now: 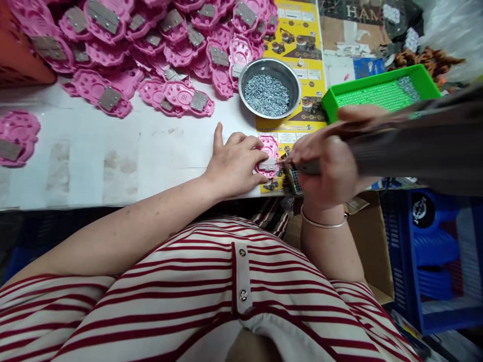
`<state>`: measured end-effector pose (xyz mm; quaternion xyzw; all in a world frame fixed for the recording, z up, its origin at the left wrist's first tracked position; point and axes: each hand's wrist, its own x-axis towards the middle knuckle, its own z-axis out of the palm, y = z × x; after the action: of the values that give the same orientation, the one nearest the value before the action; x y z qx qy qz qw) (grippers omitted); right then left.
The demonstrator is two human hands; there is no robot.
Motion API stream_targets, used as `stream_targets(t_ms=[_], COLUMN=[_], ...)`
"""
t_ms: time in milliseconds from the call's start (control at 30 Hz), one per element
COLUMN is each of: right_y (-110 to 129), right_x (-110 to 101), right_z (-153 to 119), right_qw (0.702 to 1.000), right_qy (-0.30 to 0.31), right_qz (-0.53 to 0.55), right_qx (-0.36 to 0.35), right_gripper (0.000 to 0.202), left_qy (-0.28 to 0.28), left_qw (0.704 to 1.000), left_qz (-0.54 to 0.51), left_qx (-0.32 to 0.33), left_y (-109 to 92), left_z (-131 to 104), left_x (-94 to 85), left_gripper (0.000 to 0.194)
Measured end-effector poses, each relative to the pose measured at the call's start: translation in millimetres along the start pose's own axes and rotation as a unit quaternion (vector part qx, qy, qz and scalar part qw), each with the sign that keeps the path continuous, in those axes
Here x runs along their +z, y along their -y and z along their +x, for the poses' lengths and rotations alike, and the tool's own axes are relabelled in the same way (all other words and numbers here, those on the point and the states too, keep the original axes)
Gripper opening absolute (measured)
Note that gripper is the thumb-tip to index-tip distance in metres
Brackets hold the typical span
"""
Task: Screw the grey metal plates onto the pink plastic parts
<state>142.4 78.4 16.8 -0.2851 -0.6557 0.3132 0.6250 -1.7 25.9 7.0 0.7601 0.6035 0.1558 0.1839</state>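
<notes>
Pink piece: pink piece lies on the yellow sheet, near the front edge of the surface. Its metal plate faces up.
Left hand: left hand is palm down, partly open — fingertips and thumb on the piece, little finger sticking out.
Right hand: right hand is closed round a thin-tipped tool, blurred. Tip is at the plate's right side; exact contact can't be told.
Tip work: best with piece pinned flat, tip square to the plate, pressure straight down, fingertips off the tip's line.
Small block: small block sits just right of the piece, under the tool — could snag the wrist.
Bowl: steel bowl of small metal bits, just beyond.
Dark shape: dark shape hides part of the green tray; sleeve or tool body, can't tell.
Pile: pink pile, far left.
</notes>
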Motion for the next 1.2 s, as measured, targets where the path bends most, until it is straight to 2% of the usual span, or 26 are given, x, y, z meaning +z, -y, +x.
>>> stream_targets(t_ms=[133,233,467,633,733,900,1000,1200], right_y=[4.7,-3.6,-19.9,-24.7,-25.9,-28.1,-31.6,-38.7], right_x=[-21.4,-35.4,-49.2,-51.2,-51.1,-52.6,-54.1,-53.0], right_z=[14.2,18.6,15.9,14.5,14.4,14.9,16.0,17.2], right_qw=[0.988,0.982,0.98,0.983,0.98,0.984,0.983,0.979], right_qy=[-0.133,-0.161,-0.144,-0.143,-0.137,-0.145,-0.154,-0.159], right_qz=[0.02,-0.015,0.012,0.008,0.021,-0.006,-0.026,-0.026], right_qx=[-0.081,-0.095,-0.138,-0.114,-0.145,-0.106,-0.097,-0.123], right_gripper=[0.018,0.015,0.019,0.018,0.02,0.017,0.023,0.02], left_qy=[0.003,0.004,0.006,0.01,0.007,-0.001,-0.003,-0.002], left_qw=[1.0,1.0,1.0,1.0,1.0,1.0,1.0,1.0], left_qz=[-0.005,-0.007,-0.003,0.0,-0.002,-0.018,-0.023,-0.016], left_qx=[0.002,-0.002,-0.002,-0.006,-0.005,-0.011,-0.01,-0.003], left_y=[1.5,1.8,0.5,-0.6,-0.4,1.6,3.0,3.9], left_z=[-0.6,-1.1,-1.8,-2.3,-2.9,-3.1,-2.1,-0.2], left_x=[0.2,1.1,0.5,-0.5,0.2,3.2,4.6,4.3], left_gripper=[0.026,0.028,0.028,0.029,0.027,0.029,0.031,0.03])
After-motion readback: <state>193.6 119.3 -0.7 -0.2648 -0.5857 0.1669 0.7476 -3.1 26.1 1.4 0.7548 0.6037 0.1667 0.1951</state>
